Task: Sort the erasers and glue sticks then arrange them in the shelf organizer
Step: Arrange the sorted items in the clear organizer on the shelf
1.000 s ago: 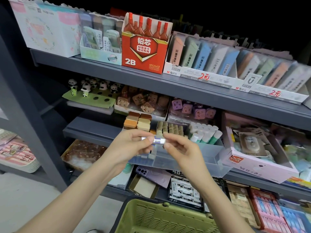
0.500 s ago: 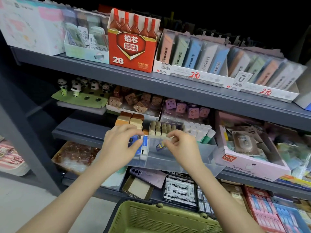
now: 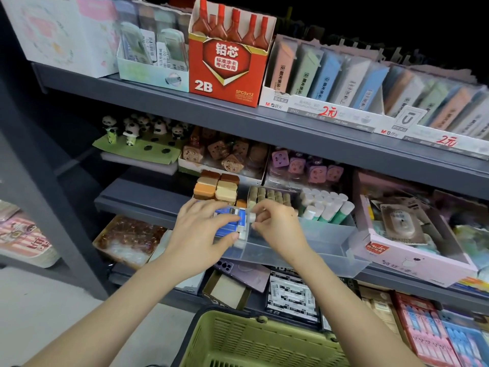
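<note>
Left hand: thumb and fingers curled round a row of blue-sleeved white erasers.
Right hand: pinches a small white-ended eraser against that row.
Clear plastic organizer tray: under both hands.
White-capped green glue sticks: just right of the right hand.

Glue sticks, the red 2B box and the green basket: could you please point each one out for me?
Glue sticks (image 3: 327,209): head view, on the middle of the cluster.
Red 2B box (image 3: 227,75): head view, on its front face.
Green basket (image 3: 251,340): head view, on its slatted inner wall.
</note>
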A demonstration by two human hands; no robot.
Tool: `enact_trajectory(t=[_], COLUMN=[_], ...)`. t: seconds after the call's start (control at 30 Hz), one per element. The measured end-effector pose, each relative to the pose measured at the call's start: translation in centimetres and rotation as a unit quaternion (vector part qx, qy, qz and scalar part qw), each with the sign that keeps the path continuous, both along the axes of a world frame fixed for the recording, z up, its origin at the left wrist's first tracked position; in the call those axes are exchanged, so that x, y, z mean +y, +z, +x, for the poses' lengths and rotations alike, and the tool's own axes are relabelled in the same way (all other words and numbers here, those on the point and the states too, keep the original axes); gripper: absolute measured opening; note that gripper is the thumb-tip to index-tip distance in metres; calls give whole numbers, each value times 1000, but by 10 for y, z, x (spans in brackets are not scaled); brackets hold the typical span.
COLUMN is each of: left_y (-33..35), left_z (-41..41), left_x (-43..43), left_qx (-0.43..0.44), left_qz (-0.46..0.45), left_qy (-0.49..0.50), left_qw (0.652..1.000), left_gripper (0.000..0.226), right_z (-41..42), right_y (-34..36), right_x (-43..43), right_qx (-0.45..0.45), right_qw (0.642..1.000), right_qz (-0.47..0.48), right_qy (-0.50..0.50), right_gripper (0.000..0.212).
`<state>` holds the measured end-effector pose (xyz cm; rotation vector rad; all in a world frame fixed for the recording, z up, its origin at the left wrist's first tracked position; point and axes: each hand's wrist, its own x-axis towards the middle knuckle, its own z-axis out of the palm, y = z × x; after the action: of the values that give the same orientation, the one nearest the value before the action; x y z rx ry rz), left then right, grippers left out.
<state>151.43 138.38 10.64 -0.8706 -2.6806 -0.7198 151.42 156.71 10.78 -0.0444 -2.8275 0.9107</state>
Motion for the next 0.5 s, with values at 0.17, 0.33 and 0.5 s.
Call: enact_trajectory(t=[0.17,0.33,0.5], left_y=[5,-17,-89], left_z=[15,51,104], left_x=[-13,-39,-51], left_qx=[30,77,5], left_qz=[49,99,22], left_qy=[25,55,41], left_qw=[998,991,999], left_gripper=[27,20,20], right_z=[25,109,194], right_y=[13,-11,-140], right_x=[-1,4,14], right_qx=[43,193,-214], right_qw=[999,976,973], right_qz=[-17,-92,-85], right_qy=[-22,-34,7], right_gripper=[29,12,20])
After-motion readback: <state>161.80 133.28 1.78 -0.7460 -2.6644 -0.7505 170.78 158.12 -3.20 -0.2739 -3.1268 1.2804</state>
